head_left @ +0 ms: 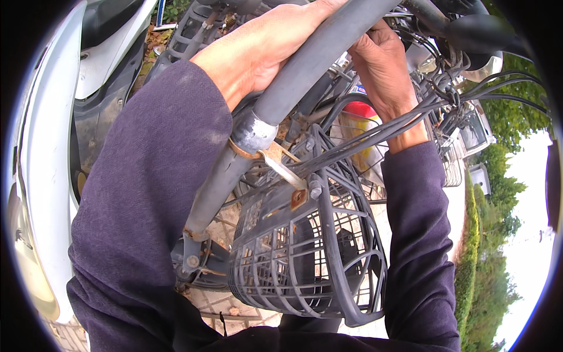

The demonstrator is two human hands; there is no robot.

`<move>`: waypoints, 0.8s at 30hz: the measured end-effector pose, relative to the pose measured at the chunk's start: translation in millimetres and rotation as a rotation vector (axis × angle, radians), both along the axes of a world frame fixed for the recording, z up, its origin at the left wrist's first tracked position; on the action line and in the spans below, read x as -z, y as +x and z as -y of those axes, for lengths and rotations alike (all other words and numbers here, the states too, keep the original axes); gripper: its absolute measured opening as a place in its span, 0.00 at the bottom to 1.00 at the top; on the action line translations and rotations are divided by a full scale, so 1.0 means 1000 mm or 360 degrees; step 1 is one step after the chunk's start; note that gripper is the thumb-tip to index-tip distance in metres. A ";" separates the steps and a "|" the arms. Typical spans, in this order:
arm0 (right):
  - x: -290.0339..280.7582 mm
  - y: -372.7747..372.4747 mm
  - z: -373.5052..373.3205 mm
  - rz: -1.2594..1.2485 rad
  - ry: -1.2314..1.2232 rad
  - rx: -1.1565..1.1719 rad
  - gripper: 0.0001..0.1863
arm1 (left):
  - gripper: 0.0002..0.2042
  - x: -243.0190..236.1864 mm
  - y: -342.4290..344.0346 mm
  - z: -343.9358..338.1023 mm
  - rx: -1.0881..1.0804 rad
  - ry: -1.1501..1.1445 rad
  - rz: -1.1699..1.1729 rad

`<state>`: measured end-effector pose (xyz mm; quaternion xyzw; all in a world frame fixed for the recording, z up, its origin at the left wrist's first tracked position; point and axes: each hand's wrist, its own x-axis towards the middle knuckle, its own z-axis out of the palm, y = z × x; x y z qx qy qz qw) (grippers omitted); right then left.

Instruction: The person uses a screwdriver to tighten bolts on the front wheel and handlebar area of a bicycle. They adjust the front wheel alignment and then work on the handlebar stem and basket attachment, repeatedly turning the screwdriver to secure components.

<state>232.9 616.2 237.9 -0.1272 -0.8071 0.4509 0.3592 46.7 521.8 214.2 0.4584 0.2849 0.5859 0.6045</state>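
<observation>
A thick grey bicycle frame tube (319, 61) slants through the upper middle, with a worn silver collar (255, 134) and a rusty bracket below it. My left hand (267, 47) reaches behind the tube from the left; its fingers are hidden there. On the tube's other side, my right hand (384, 73) is closed, thumb and fingers curled close to the tube. What it grips, if anything, does not show. Black cables (375, 136) cross in front of my right wrist. Under the tube, a black plastic basket (305, 258) lies on its side relative to me.
White and black scooter bodywork (50, 146) stands close on the left. More bikes and a wire basket (451, 161) crowd the far right, near a dark rounded handlebar part (481, 33). A red and yellow item (360, 114) sits behind the cables. A hedge (469, 246) runs along the right.
</observation>
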 end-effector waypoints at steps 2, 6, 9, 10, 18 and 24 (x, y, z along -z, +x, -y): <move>0.004 0.002 -0.007 -0.0099 0.0017 0.0078 0.21 | 0.20 0.000 -0.006 0.002 0.0076 0.0007 0.0003; 0.009 0.000 -0.010 -0.0099 0.0065 0.0322 0.21 | 0.19 0.003 -0.008 -0.001 0.0236 -0.0134 0.0016; 0.009 -0.005 -0.003 -0.0101 0.0113 0.0338 0.22 | 0.19 0.008 -0.008 -0.003 0.0121 0.0071 -0.0006; 0.008 -0.005 0.000 -0.0112 0.0127 0.0326 0.22 | 0.19 0.009 -0.006 -0.006 0.0110 0.0091 0.0040; 0.008 -0.002 0.002 -0.0069 0.0106 0.0200 0.24 | 0.25 0.005 -0.001 -0.002 0.0098 0.0052 0.0028; 0.006 -0.004 0.009 -0.0093 0.0144 0.0253 0.24 | 0.27 0.003 -0.002 -0.008 0.0138 0.0083 0.0002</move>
